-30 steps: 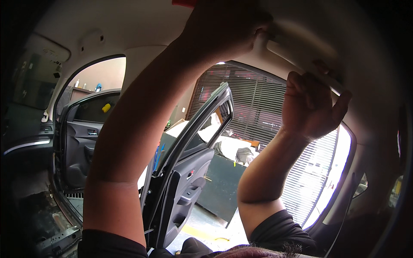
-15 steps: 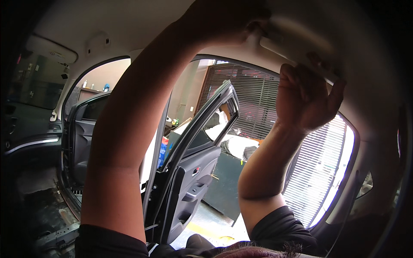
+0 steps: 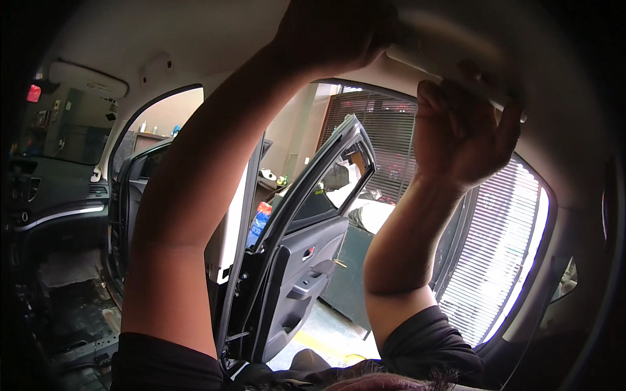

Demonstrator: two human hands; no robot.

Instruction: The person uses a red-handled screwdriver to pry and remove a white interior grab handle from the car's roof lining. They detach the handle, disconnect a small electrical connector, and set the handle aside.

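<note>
Overhead, at the roof edge above the rear door opening, is a pale grab handle (image 3: 420, 64) against the headliner (image 3: 225, 39). My right hand (image 3: 462, 133) is raised to its right end, fingers curled around it and thumb up beside it. My left hand (image 3: 336, 32) reaches up to the handle's left end and looks closed. Deep shadow covers that hand, so its fingertips and anything between them are hidden.
An open rear door (image 3: 303, 260) stands outside the opening. Forward are a sun visor (image 3: 91, 81), the dashboard (image 3: 59, 189) and a bare metal floor (image 3: 78, 319). Outside stand a dark cabinet (image 3: 345, 280) and slatted shutters (image 3: 495, 241). Small holes (image 3: 169, 64) show in the headliner.
The view has swung a little left, so the door and dashboard appear further right. My left hand has shifted slightly, and its fingertips are now hidden. My right hand stays on the grab handle.
</note>
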